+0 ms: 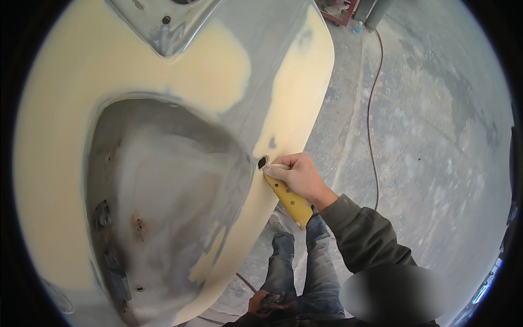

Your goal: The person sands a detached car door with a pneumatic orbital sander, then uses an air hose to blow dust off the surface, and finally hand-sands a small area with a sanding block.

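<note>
My right hand (300,175) pinches a folded piece of yellow sandpaper (292,203) with round holes in it. Its fingertips and the paper's edge rest beside a small dark hole (262,162) in a vehicle body panel (60,180). Cream filler and bare grey patches cover the panel, and a large grey recess (180,180) is set into it. Low in the view, my left hand (255,303) is wrapped round a dark hand tool (271,300), whose kind I cannot make out. A dark red hose (246,282) shows just above that hand.
Along the concrete floor (430,136) on the right runs a long hose (370,120). A red cart (339,17) and a grey cylinder (376,15) stand at the far right of the panel. My legs (321,256) are close to the panel's edge.
</note>
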`<state>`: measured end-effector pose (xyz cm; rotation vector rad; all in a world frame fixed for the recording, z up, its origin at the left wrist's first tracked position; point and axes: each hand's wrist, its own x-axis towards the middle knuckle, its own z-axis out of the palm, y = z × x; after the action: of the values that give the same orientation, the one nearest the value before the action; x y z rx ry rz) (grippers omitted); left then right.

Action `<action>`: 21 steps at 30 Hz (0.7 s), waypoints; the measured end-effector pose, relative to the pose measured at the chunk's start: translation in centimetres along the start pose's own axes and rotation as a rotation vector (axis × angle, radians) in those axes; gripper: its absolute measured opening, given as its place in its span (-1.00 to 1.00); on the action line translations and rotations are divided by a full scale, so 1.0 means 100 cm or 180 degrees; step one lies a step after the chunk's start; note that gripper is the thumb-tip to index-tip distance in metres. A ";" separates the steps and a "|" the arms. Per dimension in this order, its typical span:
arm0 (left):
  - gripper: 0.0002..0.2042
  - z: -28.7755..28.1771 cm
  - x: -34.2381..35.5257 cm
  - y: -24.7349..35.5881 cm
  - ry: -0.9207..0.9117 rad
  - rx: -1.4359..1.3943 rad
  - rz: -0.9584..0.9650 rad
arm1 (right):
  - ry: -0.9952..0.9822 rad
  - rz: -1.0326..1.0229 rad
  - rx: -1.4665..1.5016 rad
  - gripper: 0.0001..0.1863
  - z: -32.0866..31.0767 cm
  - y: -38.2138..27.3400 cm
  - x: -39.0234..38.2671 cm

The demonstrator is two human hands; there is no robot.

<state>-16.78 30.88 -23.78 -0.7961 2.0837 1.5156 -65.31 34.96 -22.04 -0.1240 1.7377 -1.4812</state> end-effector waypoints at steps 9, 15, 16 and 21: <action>-0.76 0.021 -0.014 -0.032 0.0120 -0.0534 -0.0552 | 0.0690 -0.0261 0.0201 -0.75 0.024 -0.004 -0.014; -0.81 0.018 -0.010 -0.033 -0.0240 -0.0383 -0.0310 | 0.0777 -0.0524 0.0231 -0.72 0.021 0.014 -0.005; -0.81 0.010 -0.003 -0.010 -0.0257 -0.0226 -0.0337 | 0.0836 -0.0406 0.0316 -0.73 0.022 0.015 -0.007; -0.80 0.008 -0.004 -0.017 -0.0233 -0.0230 -0.0208 | 0.0266 0.0626 0.1882 -0.73 0.034 -0.004 -0.014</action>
<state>-15.35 31.33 -24.92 -0.8144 1.9414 1.5686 -62.46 32.99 -20.85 0.4097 1.2635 -1.7994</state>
